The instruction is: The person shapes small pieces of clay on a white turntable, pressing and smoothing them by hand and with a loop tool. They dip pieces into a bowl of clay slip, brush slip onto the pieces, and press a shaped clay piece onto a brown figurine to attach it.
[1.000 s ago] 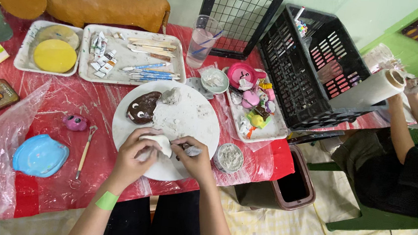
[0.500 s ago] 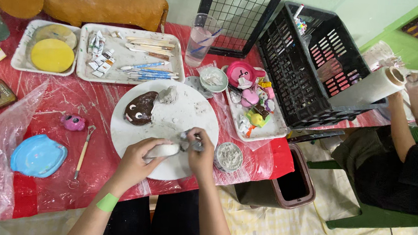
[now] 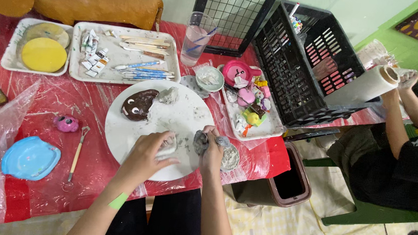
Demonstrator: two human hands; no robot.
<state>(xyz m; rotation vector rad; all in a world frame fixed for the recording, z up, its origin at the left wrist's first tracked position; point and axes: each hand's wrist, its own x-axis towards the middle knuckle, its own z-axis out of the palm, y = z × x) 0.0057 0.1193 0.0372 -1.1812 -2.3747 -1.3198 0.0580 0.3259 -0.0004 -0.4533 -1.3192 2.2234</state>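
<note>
Here, a lump of grey clay sits in the right hand, fingers curled closed around it, just over the near right rim of the round white board. The left hand lies palm down on the board's near part, fingers bent over a pale piece of clay; hands near each other, not touching.

Far side of the board: a dark brown clay face and, just beside it, a small grey clay scrap. Touching the board's right rim, partly under the right hand, a small dish of whitish paste.

The board rests near the front edge of a table covered in red plastic sheet. Toward the left edge: a pink clay figure, a loop tool with wooden handle, a blue plate.

Along the back edge: a white tray of paint tubes and brushes, a tray with a yellow disc, a glass of water. Right side: a tray of small coloured figures, a black crate.

Beyond the right edge, another person's hands hold a paper roll.
</note>
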